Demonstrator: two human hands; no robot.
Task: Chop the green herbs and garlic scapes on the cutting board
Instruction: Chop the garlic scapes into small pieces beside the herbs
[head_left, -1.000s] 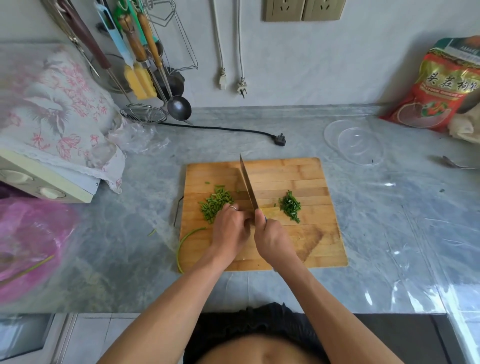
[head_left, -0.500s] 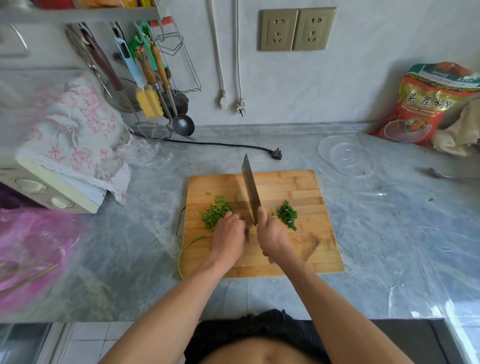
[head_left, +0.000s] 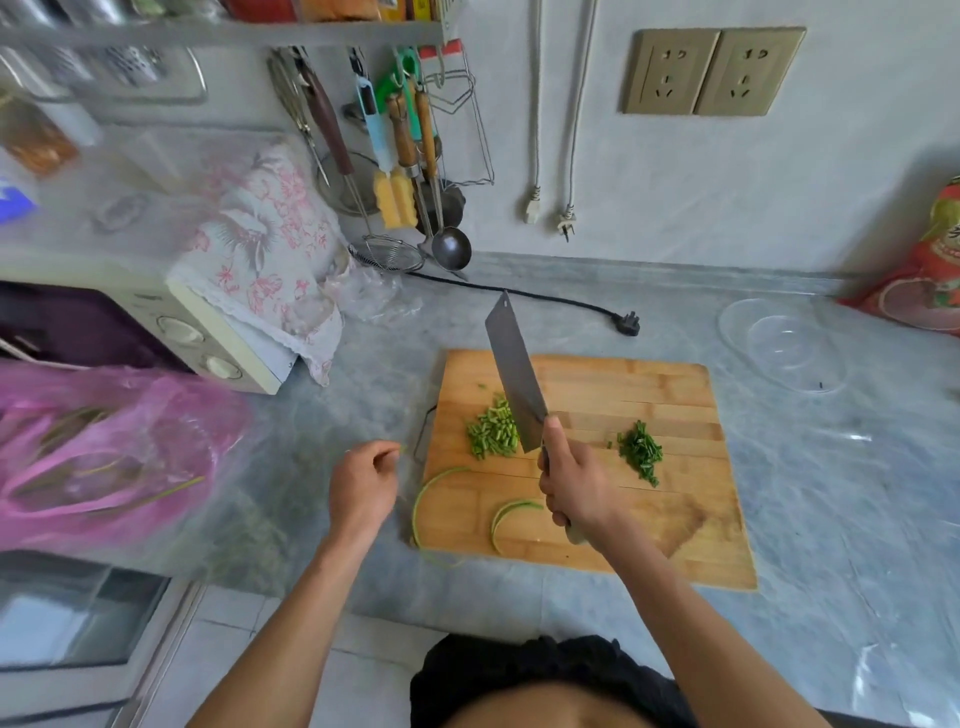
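Board (head_left: 649, 525) sits mid-counter, and most of the chopping looks done from where I watch. Two heaps lie on it: scape bits (head_left: 491, 432) left of the cleaver (head_left: 514, 374), fine herbs (head_left: 641, 453) to its right. Two whole scapes (head_left: 511, 517) curl uncut along the near edge, so I judge those remain. My right hand (head_left: 574, 486) grips the handle, blade raised. My left hand (head_left: 363, 488) hovers off the board's left side, loosely curled; whether it pinches anything I cannot tell.

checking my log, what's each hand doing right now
Left hand: off the board, fingers loosely curled, cannot tell if holding anything.
Right hand: grips the cleaver.
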